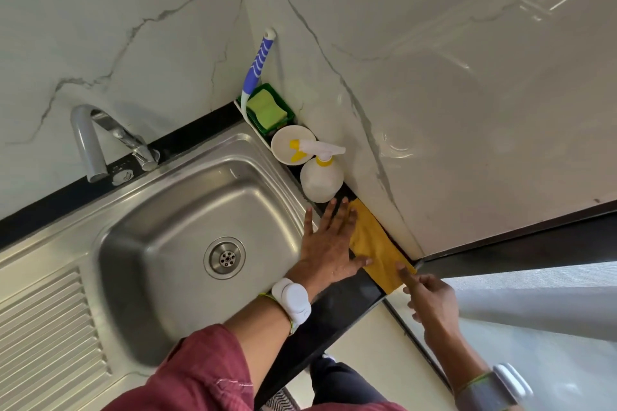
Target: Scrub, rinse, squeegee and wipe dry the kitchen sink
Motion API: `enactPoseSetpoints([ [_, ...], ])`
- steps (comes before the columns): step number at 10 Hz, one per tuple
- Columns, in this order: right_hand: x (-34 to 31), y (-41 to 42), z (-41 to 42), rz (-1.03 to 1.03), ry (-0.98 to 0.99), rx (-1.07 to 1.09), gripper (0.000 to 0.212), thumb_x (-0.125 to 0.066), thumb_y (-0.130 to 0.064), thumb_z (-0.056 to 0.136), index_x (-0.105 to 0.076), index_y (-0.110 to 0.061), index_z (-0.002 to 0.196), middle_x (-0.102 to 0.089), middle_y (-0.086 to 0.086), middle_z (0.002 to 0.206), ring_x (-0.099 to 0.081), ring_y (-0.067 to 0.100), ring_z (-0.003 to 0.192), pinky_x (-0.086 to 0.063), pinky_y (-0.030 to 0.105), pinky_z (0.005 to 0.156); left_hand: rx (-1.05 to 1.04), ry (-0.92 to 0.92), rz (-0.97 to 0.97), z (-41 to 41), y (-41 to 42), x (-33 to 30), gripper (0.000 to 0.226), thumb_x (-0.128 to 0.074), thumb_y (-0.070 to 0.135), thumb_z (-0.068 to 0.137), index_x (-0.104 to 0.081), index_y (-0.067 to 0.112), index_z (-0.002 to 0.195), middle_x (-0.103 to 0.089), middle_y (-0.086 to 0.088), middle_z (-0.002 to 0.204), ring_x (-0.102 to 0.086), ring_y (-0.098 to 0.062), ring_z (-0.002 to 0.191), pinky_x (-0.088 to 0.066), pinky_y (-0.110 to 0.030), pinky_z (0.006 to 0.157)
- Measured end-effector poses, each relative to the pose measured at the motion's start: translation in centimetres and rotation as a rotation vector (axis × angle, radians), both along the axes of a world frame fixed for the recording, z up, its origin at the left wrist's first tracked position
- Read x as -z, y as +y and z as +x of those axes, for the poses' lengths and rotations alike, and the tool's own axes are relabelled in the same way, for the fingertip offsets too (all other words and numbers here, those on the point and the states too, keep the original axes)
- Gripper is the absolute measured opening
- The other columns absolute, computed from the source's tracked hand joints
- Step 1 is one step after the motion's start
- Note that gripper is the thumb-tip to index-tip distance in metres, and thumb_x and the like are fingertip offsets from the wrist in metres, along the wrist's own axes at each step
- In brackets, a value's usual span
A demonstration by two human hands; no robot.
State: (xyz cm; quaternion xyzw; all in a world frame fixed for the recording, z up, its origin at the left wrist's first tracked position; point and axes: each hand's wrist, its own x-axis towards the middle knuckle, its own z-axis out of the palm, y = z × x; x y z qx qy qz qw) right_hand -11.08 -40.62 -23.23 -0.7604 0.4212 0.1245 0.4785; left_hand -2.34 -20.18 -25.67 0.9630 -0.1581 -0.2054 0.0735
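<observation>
Right now the steel sink (187, 230) is sitting set into the black counter (337, 314), its basin left of your hands. Your left hand (329, 245) is lying flat with fingers spread and straight, pressing the near edge of the yellow cloth (374, 247) on the counter strip by the wall. Your right hand (430, 297) is touching the cloth's near corner with its fingertips; whether it is pinching, I cannot tell. A spray bottle (321, 177) is standing just beyond the cloth.
</observation>
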Motion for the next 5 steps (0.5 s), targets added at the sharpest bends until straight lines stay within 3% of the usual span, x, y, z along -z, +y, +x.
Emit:
enactPoseSetpoints([
  [1, -0.6, 0.1, 0.7, 0.028, 0.037, -0.033, 0.039, -0.065, -0.048, 0.097, -0.072, -0.011, 0.084, -0.074, 0.015, 0.080, -0.061, 0.026, 0.065, -0.048, 0.038, 0.058, -0.002, -0.080, -0.060, -0.5, -0.1, -1.2, 0.104, -0.039, 0.081, 0.090, 0.001, 0.021, 0.165, 0.023, -0.007, 0.170, 0.026, -0.022, 0.156, 0.011, -0.062, 0.124],
  [2, -0.5, 0.3, 0.7, -0.022, 0.005, -0.064, 0.042, -0.055, -0.049, 0.103, -0.070, -0.013, 0.086, -0.074, 0.013, 0.083, -0.063, 0.026, 0.069, -0.053, 0.040, 0.064, 0.098, -0.177, -0.098, -1.5, -1.1, -2.0, 0.095, -0.029, 0.078, 0.095, -0.011, 0.016, 0.164, 0.007, -0.012, 0.173, 0.014, -0.026, 0.159, 0.005, -0.058, 0.127],
  [3, -0.6, 0.8, 0.2, -0.145, 0.027, -0.137, 0.050, -0.045, -0.065, 0.101, -0.065, -0.021, 0.088, -0.072, 0.005, 0.086, -0.068, 0.028, 0.079, -0.061, 0.048, 0.078, 0.179, -0.104, -0.053, -3.0, -2.0, -0.9, 0.090, -0.018, 0.079, 0.096, -0.007, 0.023, 0.165, 0.009, -0.009, 0.173, 0.019, -0.026, 0.158, 0.009, -0.061, 0.124],
  [4, -0.9, 1.9, -1.2, -0.163, -0.014, -0.086, 0.043, -0.049, -0.063, 0.101, -0.063, -0.024, 0.089, -0.069, 0.002, 0.092, -0.067, 0.026, 0.082, -0.061, 0.048, 0.080, 0.166, -0.076, -0.024, -3.8, -1.3, -0.1, 0.090, -0.014, 0.084, 0.093, 0.008, 0.033, 0.164, 0.025, -0.008, 0.170, 0.035, -0.027, 0.152, 0.018, -0.065, 0.119],
  [5, -3.8, 4.4, -2.7, -0.193, -0.253, 0.036, 0.020, -0.058, -0.046, 0.103, -0.063, -0.026, 0.103, -0.069, 0.004, 0.107, -0.065, 0.021, 0.090, -0.059, 0.046, 0.085, 0.011, -0.026, -0.296, -4.1, 0.1, -2.1, 0.092, -0.021, 0.084, 0.094, 0.009, 0.033, 0.164, 0.020, -0.008, 0.171, 0.025, -0.023, 0.156, 0.013, -0.060, 0.124],
])
